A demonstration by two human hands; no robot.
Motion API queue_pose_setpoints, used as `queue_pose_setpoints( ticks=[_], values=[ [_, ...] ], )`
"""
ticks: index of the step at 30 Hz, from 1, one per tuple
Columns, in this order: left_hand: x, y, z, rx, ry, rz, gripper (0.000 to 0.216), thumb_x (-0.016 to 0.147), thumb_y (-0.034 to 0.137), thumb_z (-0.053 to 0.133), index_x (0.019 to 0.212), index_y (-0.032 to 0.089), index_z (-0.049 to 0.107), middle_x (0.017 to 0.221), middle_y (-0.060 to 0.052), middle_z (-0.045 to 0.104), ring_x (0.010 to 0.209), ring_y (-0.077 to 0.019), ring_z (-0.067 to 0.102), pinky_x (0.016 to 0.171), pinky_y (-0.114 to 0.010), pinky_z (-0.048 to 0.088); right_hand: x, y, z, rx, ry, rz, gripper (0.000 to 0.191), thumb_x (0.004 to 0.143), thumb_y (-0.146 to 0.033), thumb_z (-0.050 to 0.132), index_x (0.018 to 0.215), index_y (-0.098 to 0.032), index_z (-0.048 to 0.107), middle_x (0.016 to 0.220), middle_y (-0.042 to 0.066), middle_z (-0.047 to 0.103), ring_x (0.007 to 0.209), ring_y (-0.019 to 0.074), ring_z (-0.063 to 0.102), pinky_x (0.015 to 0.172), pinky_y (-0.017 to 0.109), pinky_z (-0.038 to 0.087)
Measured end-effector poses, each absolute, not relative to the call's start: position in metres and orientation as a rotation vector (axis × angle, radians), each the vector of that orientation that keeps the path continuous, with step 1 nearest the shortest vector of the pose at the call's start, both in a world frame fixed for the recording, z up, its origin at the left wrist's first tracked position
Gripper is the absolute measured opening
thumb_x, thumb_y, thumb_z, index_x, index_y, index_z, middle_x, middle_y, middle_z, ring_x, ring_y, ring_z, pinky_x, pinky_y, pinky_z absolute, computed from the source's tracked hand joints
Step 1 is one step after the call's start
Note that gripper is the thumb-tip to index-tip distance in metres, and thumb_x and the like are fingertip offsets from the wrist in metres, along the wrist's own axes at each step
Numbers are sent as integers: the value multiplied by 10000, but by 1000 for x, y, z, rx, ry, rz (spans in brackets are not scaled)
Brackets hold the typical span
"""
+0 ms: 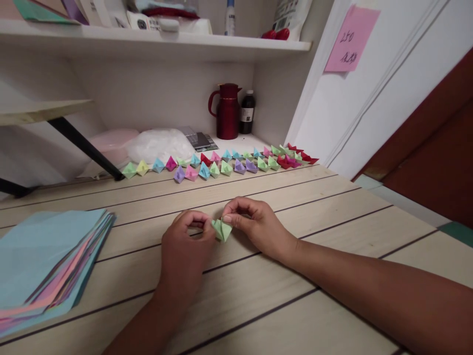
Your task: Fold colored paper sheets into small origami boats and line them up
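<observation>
A small piece of folded light green paper [222, 230] is held between my two hands over the striped table. My left hand [187, 246] pinches its left corner between thumb and fingers. On the upper right edge, my right hand [254, 224] grips it with thumb and forefinger. A crease runs down its front, and its lower point faces toward me. Beyond my hands, rows of small folded paper boats [204, 170] in green, blue, pink, purple, yellow and red stand along the table's far side.
A stack of coloured paper sheets [51, 251] lies at the left. Behind the boats are a white plastic bag [158, 145], a dark red jug [228, 113] and a dark bottle [247, 113]. A black metal brace [86, 148] slants down at the left. A pink note [352, 39] hangs at the right.
</observation>
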State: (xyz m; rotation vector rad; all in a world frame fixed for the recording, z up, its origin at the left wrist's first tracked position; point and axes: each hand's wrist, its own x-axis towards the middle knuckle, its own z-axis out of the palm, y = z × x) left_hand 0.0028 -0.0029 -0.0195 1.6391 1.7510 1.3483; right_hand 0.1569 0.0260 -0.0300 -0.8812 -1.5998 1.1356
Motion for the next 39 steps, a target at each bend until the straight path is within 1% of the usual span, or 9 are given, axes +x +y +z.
queue_pose_setpoints(
  ticks=[10,13,18,23,25,27,31,35,39],
  values=[
    [1,-4,-18,1554,1813,1392,57,705,232,614,701,216,668,731,3,696,694,-159,627,703,-269,494,156,31,-33,-848,-1475,1215,65,785,-210,655,751,-172,615,708,-16,575,678,123,504,676,261,405],
    [1,-3,-17,1453,1839,1372,72,701,256,627,720,212,681,731,-2,702,688,-163,626,679,-264,497,156,33,-35,-828,-1460,1227,80,794,-230,653,761,-177,602,704,-20,557,678,123,492,676,263,403],
    [0,1,-20,1417,1801,1303,79,704,262,615,719,205,668,692,-2,691,664,-166,632,643,-264,495,161,35,-36,-818,-1641,1158,76,834,-229,610,780,-177,601,757,0,601,723,138,518,717,281,414],
    [-1,2,-26,1675,1722,1189,61,710,201,566,685,214,620,689,6,678,643,-164,637,649,-287,500,165,35,-34,-838,-1826,1055,70,848,-175,572,789,-177,610,828,15,646,784,152,556,772,292,429],
    [-2,2,-28,1748,1659,1173,69,728,184,549,708,219,605,726,7,677,682,-163,646,680,-294,504,165,35,-33,-840,-1848,1040,73,846,-162,568,788,-180,610,824,10,645,785,151,558,769,284,433],
    [-2,2,-29,1755,1584,1178,73,759,182,536,784,223,592,804,0,677,747,-164,651,709,-299,505,165,36,-33,-849,-1866,1015,79,841,-149,569,782,-181,610,810,5,637,779,148,554,760,274,432],
    [-2,0,-30,1797,1426,1178,184,797,150,496,946,233,567,956,-21,634,857,-161,637,763,-305,498,166,37,-32,-855,-1885,992,84,829,-130,576,772,-178,613,772,-8,608,757,139,540,737,255,423],
    [-3,-3,-29,1978,1313,1172,277,771,53,431,934,234,563,1038,-31,558,979,-160,579,869,-319,463,167,38,-32,-849,-1883,1015,72,830,-138,581,781,-179,613,780,-10,608,768,140,540,747,256,423],
    [-4,-4,-27,2062,1390,1074,274,748,23,420,863,229,559,1062,-43,543,1035,-184,534,849,-326,440,168,37,-32,-839,-1880,1051,66,838,-151,574,788,-176,609,802,-3,622,782,143,548,761,263,427]
  ],
)
